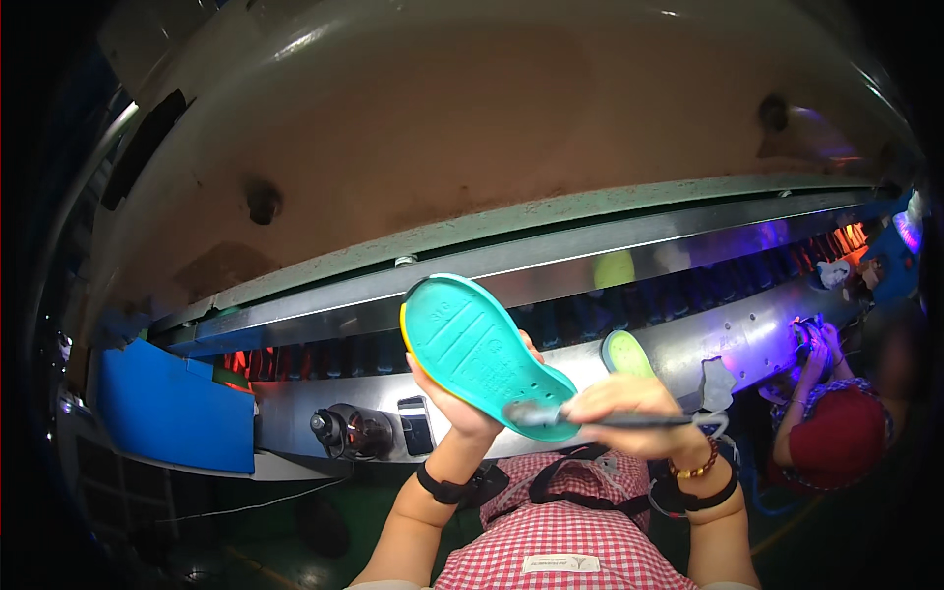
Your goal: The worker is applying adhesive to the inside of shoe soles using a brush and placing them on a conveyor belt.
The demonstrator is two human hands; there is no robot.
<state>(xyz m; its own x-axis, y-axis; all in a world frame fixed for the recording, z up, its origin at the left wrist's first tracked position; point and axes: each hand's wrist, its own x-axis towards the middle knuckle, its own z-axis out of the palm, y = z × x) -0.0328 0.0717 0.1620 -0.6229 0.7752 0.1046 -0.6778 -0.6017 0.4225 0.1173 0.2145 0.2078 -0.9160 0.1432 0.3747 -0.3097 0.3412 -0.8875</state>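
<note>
A teal shoe sole [477, 344] with a black and yellow edge is held up, tilted, in front of me. My left hand [460, 405] is closed round it from beneath, the fingertips showing at its far right side. My right hand [629, 401] grips a brush [644, 420] by its dark handle. Its blurred head lies over the narrower, lower right end of the sole, apparently touching the surface. Behind my right hand, a yellow-green sole [626, 356] with a dark rim rests on the metal bench [580, 364], partly covered by that hand.
Left on the bench are a phone [415, 425], a dark round pot [364, 431] and a blue box [177, 408]. A roller conveyor [678, 290] runs behind, beneath a large machine hood [551, 118]. At right, a person in red [836, 438] works near a white scrap [718, 383].
</note>
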